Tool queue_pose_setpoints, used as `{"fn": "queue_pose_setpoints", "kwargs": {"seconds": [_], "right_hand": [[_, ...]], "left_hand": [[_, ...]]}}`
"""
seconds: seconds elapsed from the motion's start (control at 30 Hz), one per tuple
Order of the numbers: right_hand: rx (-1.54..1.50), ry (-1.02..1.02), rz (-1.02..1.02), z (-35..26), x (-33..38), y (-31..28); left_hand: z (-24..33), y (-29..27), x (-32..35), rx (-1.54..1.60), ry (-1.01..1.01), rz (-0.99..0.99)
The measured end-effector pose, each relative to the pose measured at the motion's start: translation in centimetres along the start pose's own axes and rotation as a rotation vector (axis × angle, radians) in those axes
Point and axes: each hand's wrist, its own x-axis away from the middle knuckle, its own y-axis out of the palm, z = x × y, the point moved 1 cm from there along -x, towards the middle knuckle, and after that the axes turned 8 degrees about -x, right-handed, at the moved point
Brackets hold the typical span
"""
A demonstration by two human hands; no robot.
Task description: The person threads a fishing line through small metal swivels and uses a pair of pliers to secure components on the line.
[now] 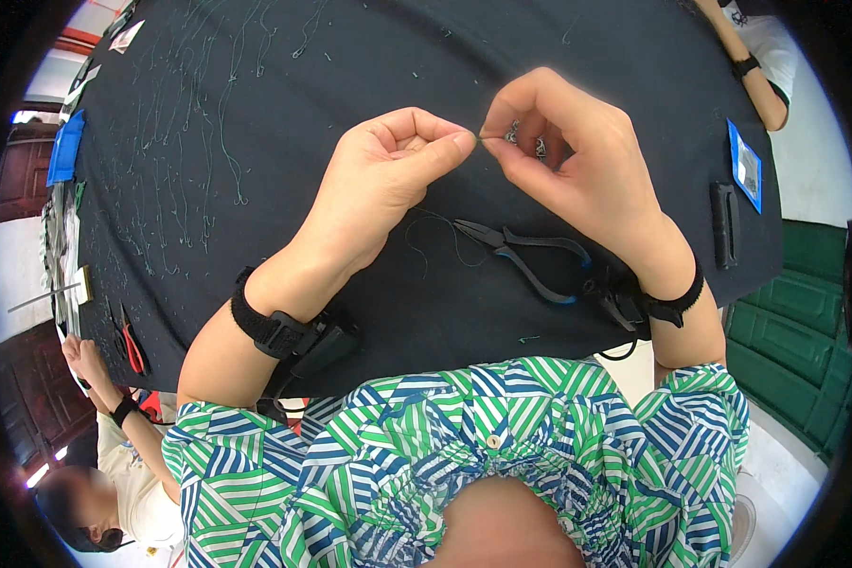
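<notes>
My left hand (388,166) and my right hand (582,142) meet tip to tip above the black cloth. Each pinches thumb against forefinger at a thin dark green thread (479,140), of which only a tiny bit shows between the fingertips. Small silvery metal pieces (541,148) are tucked inside the curled fingers of my right hand; their exact kind is hard to make out. A loose thread curls on the cloth below my hands. Beside it lie needle-nose pliers (511,248) with black and blue handles, jaws slightly apart, touched by neither hand.
Many green thread lengths (239,142) lie across the black-covered table (369,57) at left. Red-handled pliers (131,346) rest near the left edge. A blue packet (745,166) and a black bar-shaped object (725,225) sit at right. Other people's arms reach in at lower left and upper right.
</notes>
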Motion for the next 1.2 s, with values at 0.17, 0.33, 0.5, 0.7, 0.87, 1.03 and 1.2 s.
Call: {"fn": "queue_pose_setpoints", "kwargs": {"seconds": [0.17, 0.33, 0.5, 0.7, 0.87, 1.03, 1.2], "right_hand": [[-0.023, -0.005, 0.012, 0.1, 0.0, 0.1], [-0.031, 0.014, 0.014, 0.3, 0.0, 0.1], [-0.121, 0.113, 0.023, 0.3, 0.0, 0.0], [-0.828, 0.628, -0.356, -0.7, 0.4, 2.0], [-0.846, 0.67, -0.419, -0.5, 0.5, 2.4], [-0.595, 0.584, -0.158, 0.4, -0.3, -0.9], [-0.999, 0.388, -0.047, 3.3, 0.2, -4.0]], "left_hand": [[-0.1, -0.1, 0.0, -0.011, 0.011, -0.013], [0.1, 0.1, 0.0, -0.059, -0.015, 0.019], [0.5, -0.2, -0.1, 0.172, -0.063, 0.016], [1.5, 0.1, 0.2, 0.41, 0.005, 0.011], [1.7, 0.3, 0.4, 0.432, 0.041, 0.022], [1.0, -1.0, 0.0, 0.191, -0.014, 0.099], [0.6, -1.7, -0.4, 0.023, 0.001, 0.079]]}}
